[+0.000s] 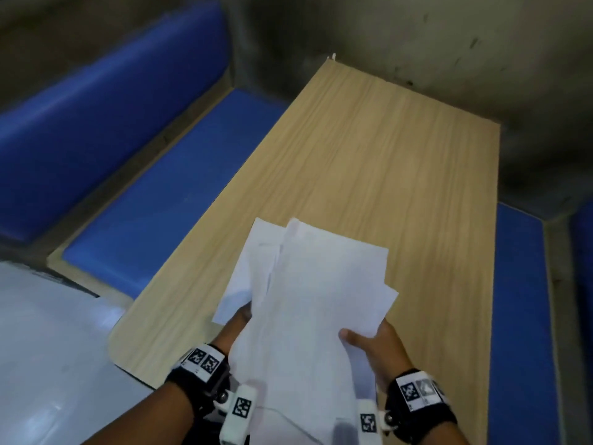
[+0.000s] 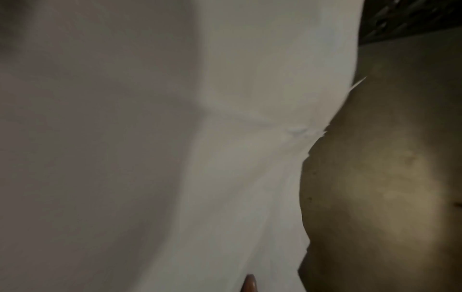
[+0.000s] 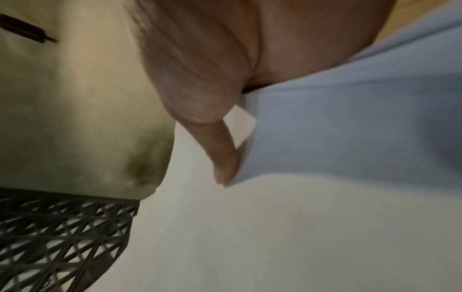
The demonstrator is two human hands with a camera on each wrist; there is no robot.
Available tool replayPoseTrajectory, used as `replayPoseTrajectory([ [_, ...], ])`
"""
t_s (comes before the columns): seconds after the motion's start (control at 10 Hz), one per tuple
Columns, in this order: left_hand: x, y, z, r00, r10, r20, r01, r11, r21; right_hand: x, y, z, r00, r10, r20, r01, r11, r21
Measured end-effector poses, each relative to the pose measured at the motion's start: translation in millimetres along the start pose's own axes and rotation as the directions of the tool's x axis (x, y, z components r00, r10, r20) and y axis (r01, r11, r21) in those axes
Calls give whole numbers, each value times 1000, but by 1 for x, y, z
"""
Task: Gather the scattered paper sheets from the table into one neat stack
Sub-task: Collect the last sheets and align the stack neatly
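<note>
A loose bundle of white paper sheets [image 1: 308, 290] is lifted above the near end of the wooden table [image 1: 385, 149], its corners fanned out unevenly. My left hand [image 1: 239, 319] holds the bundle's left edge from beneath, fingers hidden under the paper. My right hand [image 1: 369, 343] pinches the right edge, thumb on top. In the left wrist view the paper sheets [image 2: 175, 138] fill most of the frame and only a fingertip [image 2: 250, 283] shows. The right wrist view shows my thumb [image 3: 220, 150] pressed on the paper sheets [image 3: 325, 138].
Blue padded benches run along the table's left side [image 1: 167, 200] and right side [image 1: 519, 316]. A grey wall [image 1: 449, 43] stands past the far end. A pale grey surface [image 1: 48, 348] lies at the near left. A dark lattice panel [image 3: 62, 237] shows in the right wrist view.
</note>
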State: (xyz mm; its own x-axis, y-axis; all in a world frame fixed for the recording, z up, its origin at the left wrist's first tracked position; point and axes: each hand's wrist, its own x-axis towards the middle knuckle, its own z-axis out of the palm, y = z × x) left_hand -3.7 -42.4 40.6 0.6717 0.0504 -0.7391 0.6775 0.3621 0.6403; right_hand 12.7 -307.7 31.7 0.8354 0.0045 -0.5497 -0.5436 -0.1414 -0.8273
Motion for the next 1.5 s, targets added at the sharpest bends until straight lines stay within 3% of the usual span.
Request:
replayPoseTrajectory([
  [0.1, -8, 11, 8, 992, 26, 127, -36, 997, 73, -8, 8, -5, 988, -28, -151, 25, 999, -21],
  [0.2, -15, 33, 15, 957, 131, 258, -164, 980, 112, -20, -16, -12, 947, -183, -263, 190, 982, 1],
  [0.3, -28, 56, 36, 866, 428, 260, -496, 802, 332, -41, -48, -22, 867, -373, -330, 394, 919, -5],
  [0.4, -21, 57, 52, 799, 537, 270, -601, 721, 344, -41, -57, -27, 854, -342, -391, 335, 938, -87],
  [0.5, -18, 55, 67, 778, 544, 316, -627, 631, 457, -54, -41, -39, 896, -203, -396, 302, 931, 205],
  [0.6, -14, 47, 67, 731, 604, 318, -682, 627, 376, -43, -40, -43, 704, -603, -375, 705, 658, 265],
  [0.7, -24, 44, 77, 645, 723, 246, -763, 591, 263, -44, -53, -43, 723, -502, -474, 592, 804, 51],
  [0.8, -37, 47, 102, 574, 806, 142, -816, 549, 184, -41, -69, -28, 681, -431, -592, 602, 790, 118],
  [0.9, -32, 45, 120, 579, 815, -32, -781, 565, 266, -38, -76, -19, 624, -369, -689, 558, 828, 62],
  [1.0, -20, 42, 125, 574, 811, -116, -758, 579, 300, -33, -75, -15, 571, -320, -756, 496, 868, 8],
  [1.1, -17, 41, 128, 605, 790, -99, -756, 609, 239, -34, -73, -17, 570, -326, -754, 528, 848, 33],
  [1.2, -17, 34, 118, 612, 791, -2, -777, 601, 187, -31, -53, -26, 648, -372, -664, 572, 814, 101],
  [1.3, 1, 19, 102, 726, 663, 182, -686, 682, 254, -24, -29, -30, 787, -378, -487, 483, 869, 105],
  [1.4, 9, 17, 102, 831, 480, 279, -546, 612, 573, -17, -14, -32, 819, -363, -445, 352, 929, -111],
  [1.5, 10, 19, 98, 773, 586, 242, -622, 627, 470, -18, -20, -33, 797, -355, -488, 357, 929, -92],
])
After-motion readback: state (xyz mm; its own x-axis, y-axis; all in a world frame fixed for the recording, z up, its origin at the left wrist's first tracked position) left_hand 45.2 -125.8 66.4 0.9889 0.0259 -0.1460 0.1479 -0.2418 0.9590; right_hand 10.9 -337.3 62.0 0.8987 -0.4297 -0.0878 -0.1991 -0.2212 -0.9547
